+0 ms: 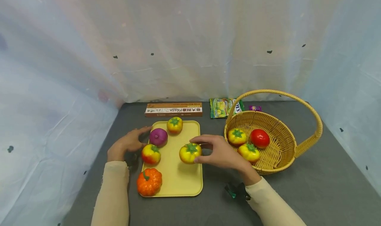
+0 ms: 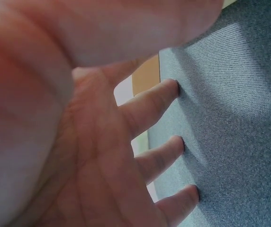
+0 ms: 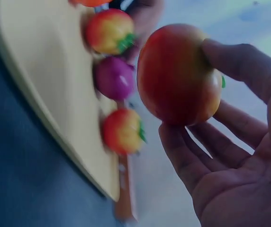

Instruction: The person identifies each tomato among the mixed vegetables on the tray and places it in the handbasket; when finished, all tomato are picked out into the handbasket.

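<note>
My right hand (image 1: 218,151) pinches a yellow-and-red persimmon (image 1: 190,153) with a green leafy top between thumb and fingers. In the right wrist view the persimmon (image 3: 178,75) shows its red underside, held above the tray. The yellow tray (image 1: 178,183) bears a purple onion (image 1: 158,137), two more persimmons, one at the back (image 1: 174,125) and one at the left edge (image 1: 150,154), and an orange pumpkin (image 1: 149,182). My left hand (image 1: 128,141) is beside the tray's left edge, near the onion. In the left wrist view its fingertips (image 2: 172,88) rest on the grey cloth, holding nothing.
A wicker basket (image 1: 285,133) with a tall handle stands at the right, holding a red tomato (image 1: 260,138) and two persimmons (image 1: 237,136). Behind the tray lie a pasta box (image 1: 174,109), a green snack bag (image 1: 221,107) and a small purple packet (image 1: 255,108).
</note>
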Tool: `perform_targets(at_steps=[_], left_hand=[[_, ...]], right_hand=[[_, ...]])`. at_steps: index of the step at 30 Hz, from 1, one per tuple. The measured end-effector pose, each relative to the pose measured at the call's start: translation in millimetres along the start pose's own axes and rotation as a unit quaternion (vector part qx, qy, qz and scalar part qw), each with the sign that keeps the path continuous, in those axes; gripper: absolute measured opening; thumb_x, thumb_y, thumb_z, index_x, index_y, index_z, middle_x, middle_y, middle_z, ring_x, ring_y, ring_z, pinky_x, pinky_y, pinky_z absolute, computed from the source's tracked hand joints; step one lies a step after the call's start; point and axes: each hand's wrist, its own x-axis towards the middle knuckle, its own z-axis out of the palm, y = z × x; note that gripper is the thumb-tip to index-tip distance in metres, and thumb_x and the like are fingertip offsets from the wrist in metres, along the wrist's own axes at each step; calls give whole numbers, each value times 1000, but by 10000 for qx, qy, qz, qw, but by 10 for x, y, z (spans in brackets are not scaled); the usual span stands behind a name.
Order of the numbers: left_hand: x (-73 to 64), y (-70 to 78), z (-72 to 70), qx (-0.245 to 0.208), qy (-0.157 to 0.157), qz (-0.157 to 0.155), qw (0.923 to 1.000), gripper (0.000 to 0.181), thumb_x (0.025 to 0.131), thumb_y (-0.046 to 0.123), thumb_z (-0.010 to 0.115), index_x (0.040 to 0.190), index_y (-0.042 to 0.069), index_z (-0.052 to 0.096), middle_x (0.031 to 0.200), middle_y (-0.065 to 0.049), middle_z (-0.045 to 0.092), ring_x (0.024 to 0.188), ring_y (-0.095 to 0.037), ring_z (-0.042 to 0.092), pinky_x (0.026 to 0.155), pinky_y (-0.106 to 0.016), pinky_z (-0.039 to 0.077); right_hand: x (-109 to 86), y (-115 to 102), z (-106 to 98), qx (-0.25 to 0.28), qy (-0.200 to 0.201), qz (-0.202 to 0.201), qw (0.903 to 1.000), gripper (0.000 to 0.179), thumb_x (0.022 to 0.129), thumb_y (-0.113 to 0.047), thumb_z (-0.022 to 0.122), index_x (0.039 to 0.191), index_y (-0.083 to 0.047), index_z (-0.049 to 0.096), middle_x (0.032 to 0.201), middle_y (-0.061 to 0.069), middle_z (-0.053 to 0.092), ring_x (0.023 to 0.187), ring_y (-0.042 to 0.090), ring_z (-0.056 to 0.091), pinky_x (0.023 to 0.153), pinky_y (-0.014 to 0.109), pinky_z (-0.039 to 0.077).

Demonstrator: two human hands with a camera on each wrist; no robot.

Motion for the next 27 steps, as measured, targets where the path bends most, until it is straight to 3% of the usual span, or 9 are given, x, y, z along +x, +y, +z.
perform_targets(at_steps=[5,9,13,17,23,27], left_hand=[[9,-9,-3,-27,-30,-46,10000,84,97,27,80,171,21,40,170,-32,40,158,-66,24,124,-84,24],[13,-9,-3,-68,-74,-111,9999,85,97,28,80,172,22,39,171,-33,38,159,-66,22,124,-84,23],[6,2,-8,-108,-134,-242,9996,86,98,28,79,172,24,37,172,-33,36,160,-66,19,123,-85,22],[7,5,-13,-107,-177,-333,9992,85,99,27,78,173,26,36,173,-34,33,160,-65,18,123,-85,22],[1,1,-18,-164,-209,-469,9985,84,100,24,75,173,28,34,174,-35,30,161,-64,17,123,-85,22],[-1,-7,-7,-194,-218,-473,9985,84,100,24,75,173,29,34,174,-34,29,161,-64,16,123,-85,22]], right_hand=[[-495,-46,-325,171,428,15,9989,56,90,-19,93,142,-18,72,140,-2,72,126,15,71,112,37,59],[-922,-11,-605,68,880,99,9960,55,93,-13,89,145,-14,69,142,4,70,126,10,71,107,20,57],[-1318,38,-883,-507,1287,361,9897,54,97,-9,84,149,-13,67,145,-3,67,128,-2,67,105,12,54],[-1626,70,-1099,-1238,1605,741,9764,52,98,-11,84,147,-16,68,143,-3,68,124,-14,63,99,5,52],[-1773,130,-1260,-2061,1554,1412,9558,53,95,-26,89,145,-20,71,142,13,72,111,-16,64,89,8,56],[-1708,158,-1234,-2166,1333,1641,9531,53,95,-30,89,143,-16,72,140,14,74,109,0,72,87,18,62]])
